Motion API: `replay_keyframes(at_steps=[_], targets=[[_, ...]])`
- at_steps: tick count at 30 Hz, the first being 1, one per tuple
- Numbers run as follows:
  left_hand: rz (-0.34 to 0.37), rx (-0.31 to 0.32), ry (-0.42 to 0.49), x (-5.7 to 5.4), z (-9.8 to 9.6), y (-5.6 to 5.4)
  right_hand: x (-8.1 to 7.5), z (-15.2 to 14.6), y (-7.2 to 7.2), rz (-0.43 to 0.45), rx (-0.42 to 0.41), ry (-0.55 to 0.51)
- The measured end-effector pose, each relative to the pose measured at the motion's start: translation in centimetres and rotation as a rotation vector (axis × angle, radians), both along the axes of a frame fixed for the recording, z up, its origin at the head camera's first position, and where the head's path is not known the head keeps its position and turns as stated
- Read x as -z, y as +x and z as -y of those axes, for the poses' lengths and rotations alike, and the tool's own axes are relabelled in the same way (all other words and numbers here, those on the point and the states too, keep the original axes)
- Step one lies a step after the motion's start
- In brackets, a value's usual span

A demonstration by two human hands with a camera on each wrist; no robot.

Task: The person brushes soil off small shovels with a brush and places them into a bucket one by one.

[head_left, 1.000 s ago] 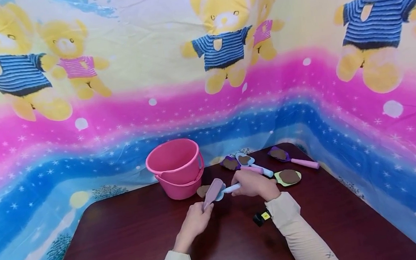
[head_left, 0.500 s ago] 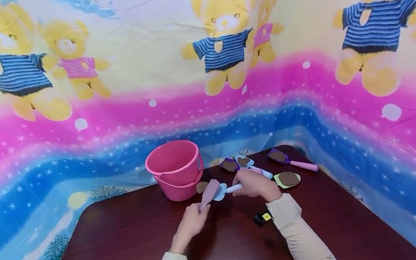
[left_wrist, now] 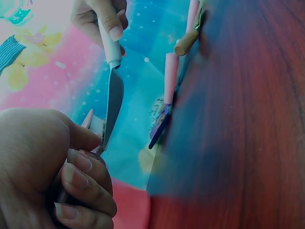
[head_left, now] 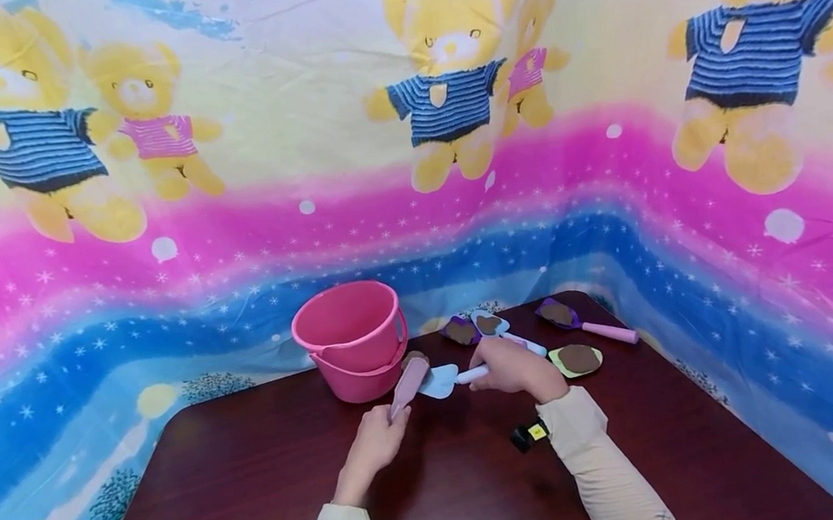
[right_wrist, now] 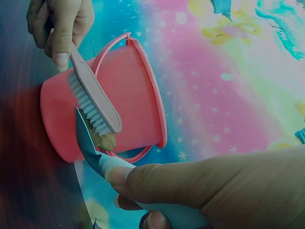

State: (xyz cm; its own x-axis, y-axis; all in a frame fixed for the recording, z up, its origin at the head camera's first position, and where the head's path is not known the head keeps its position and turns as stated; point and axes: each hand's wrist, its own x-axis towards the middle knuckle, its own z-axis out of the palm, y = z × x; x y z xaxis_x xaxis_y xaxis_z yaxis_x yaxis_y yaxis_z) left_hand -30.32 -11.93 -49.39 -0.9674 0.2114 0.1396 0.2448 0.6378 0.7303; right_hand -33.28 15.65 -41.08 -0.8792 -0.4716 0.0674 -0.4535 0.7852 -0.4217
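Note:
In the head view my left hand [head_left: 375, 441] grips a pale pink brush [head_left: 409, 380], its white bristles [right_wrist: 88, 102] facing the trowel in the right wrist view. My right hand [head_left: 508, 364] holds a light blue trowel [head_left: 439, 382] by its pale handle, the blade pointing left. A brown lump [right_wrist: 106, 141] lies against the blade, the brush's end overlapping it in the right wrist view; the head view shows only its top behind the brush. Just left of these tools stands a pink bucket [head_left: 349, 342], its handle hanging down the side.
Several more trowels bearing brown lumps lie at the table's back right: a purple one [head_left: 461, 330], a light blue one [head_left: 489, 322], another purple one with a pink handle [head_left: 609, 332] and a green one [head_left: 597, 354]. A bear-print cloth [head_left: 271, 232] hangs behind the dark table [head_left: 257, 476].
My left hand has drawn the brush leftward along the trowel, uncovering more of the blade. The brown lump is now mostly behind the brush. My right hand has barely moved.

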Motion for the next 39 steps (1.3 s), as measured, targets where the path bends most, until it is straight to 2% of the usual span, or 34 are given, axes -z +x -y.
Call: replay_keyframes(at_steps=[7, 22, 28, 31, 35, 39], targets=[[-0.036, -0.060, 0.005, -0.3, 1.0, -0.1, -0.1, -0.2, 0.1, -0.001, -0.013, -0.012], [-0.050, -0.143, -0.019, -0.8, 2.3, -0.2, -0.3, -0.3, 0.2, 0.011, -0.019, -0.021], [-0.062, -0.130, -0.018, -1.4, 2.2, 0.1, -0.3, -0.3, 0.1, 0.010, -0.039, -0.031], [-0.042, -0.116, -0.004, -1.6, 2.0, 0.2, -0.3, -0.2, 0.1, 0.017, -0.038, -0.034], [-0.027, -0.096, 0.006, -1.7, 1.4, 0.4, -0.4, 0.0, 0.3, 0.007, -0.052, -0.032], [-0.041, -0.056, -0.013, -1.5, 0.5, 0.5, -0.5, 0.1, 0.4, -0.012, -0.068, -0.017]])
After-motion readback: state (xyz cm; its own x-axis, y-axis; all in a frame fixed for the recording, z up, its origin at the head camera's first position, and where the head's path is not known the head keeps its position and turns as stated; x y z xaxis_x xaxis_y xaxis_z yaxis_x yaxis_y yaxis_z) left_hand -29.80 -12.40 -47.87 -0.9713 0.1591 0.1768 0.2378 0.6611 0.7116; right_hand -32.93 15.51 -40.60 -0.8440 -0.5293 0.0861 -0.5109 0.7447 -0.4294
